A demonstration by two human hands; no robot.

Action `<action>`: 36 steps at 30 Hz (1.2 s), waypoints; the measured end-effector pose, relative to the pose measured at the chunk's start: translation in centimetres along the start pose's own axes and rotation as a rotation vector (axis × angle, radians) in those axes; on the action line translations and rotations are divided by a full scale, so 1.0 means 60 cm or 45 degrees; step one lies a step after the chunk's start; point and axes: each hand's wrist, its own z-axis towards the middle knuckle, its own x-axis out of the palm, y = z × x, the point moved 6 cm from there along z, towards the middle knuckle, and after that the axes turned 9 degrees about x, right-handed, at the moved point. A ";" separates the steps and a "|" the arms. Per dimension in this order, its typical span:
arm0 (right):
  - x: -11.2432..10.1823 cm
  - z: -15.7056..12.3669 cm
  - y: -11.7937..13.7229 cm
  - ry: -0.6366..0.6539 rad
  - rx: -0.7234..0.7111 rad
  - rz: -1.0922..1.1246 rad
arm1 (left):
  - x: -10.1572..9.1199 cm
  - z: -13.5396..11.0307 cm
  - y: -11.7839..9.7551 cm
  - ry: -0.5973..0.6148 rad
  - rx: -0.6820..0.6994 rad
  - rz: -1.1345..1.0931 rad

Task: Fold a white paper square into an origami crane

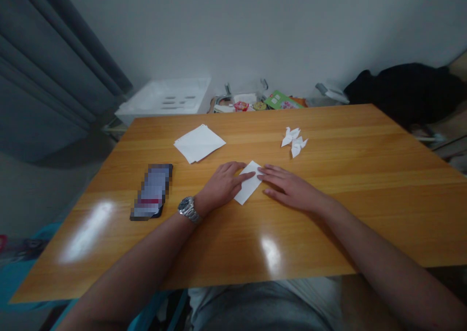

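Note:
A folded white paper strip (248, 185) lies near the middle of the wooden table (365, 175). My left hand (222, 184), with a metal watch on its wrist, rests on the strip's left side, fingers stretched flat along it. My right hand (288, 187) lies flat on the table, its fingertips pressing the strip's upper right edge. Both hands are open and flat on the paper.
A small stack of white paper squares (199, 143) lies at the back left. Two folded white paper cranes (294, 141) sit at the back right. A phone (152, 191) lies left of my left hand. A white storage box (166, 100), clutter and dark clothing (404, 90) are behind the table.

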 end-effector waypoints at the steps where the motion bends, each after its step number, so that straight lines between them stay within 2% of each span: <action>1: 0.001 0.000 -0.001 -0.005 -0.004 -0.005 | -0.001 0.000 0.001 -0.008 -0.007 0.003; 7: -0.003 -0.003 -0.003 -0.077 -0.010 -0.054 | -0.013 0.006 -0.011 -0.041 0.009 0.005; 12: -0.013 -0.002 0.006 -0.102 -0.007 -0.099 | -0.012 0.009 -0.027 0.039 0.022 0.034; 21: -0.014 -0.003 0.012 -0.143 -0.044 -0.127 | -0.001 0.005 -0.023 0.095 -0.042 0.070; 30: -0.023 0.000 -0.001 -0.174 -0.064 0.003 | 0.003 0.004 -0.018 0.046 -0.053 -0.009; 36: -0.024 0.000 -0.021 -0.104 -0.022 0.092 | 0.001 0.000 -0.014 -0.010 -0.026 -0.146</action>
